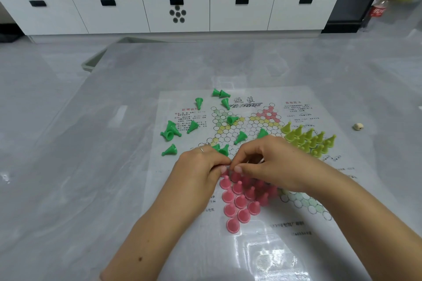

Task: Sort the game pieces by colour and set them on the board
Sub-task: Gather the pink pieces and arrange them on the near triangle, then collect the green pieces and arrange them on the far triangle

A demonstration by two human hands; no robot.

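While both hands huddle over the near point of the star, the pink stage looks to be wrapping up. The left hand (201,166) and the right hand (269,164) meet thumb to thumb right at the top of the pink pieces (239,198), fingers curled down and bunched close. They seem to be nudging or seating a pink piece in the back row, but whether either hand actually pinches one I cannot tell, since the knuckles hide the fingertips and whatever sits beneath them.

Look at the board (285,230): it is a printed paper sheet lying flat on the grey table (91,166). The pink pieces stand upright in a tidy triangle on the near side, narrowing to a single piece closest to the person. Over on the right, the yellow-green pieces (308,141) are up and packed in their own triangle, so that colour looks finished.

Green is the unfinished business. The green pieces (171,132) lie tipped over, scattered across the left and far parts of the sheet, some on the printed circles, some on the text, a couple just beyond the left knuckles.

By my reading, the next move calls for freeing the hands without brushing the standing pink rows, then gathering green pieces one by one and standing each on a circle of a green-tinted point. A careless wrist could topple the pinks
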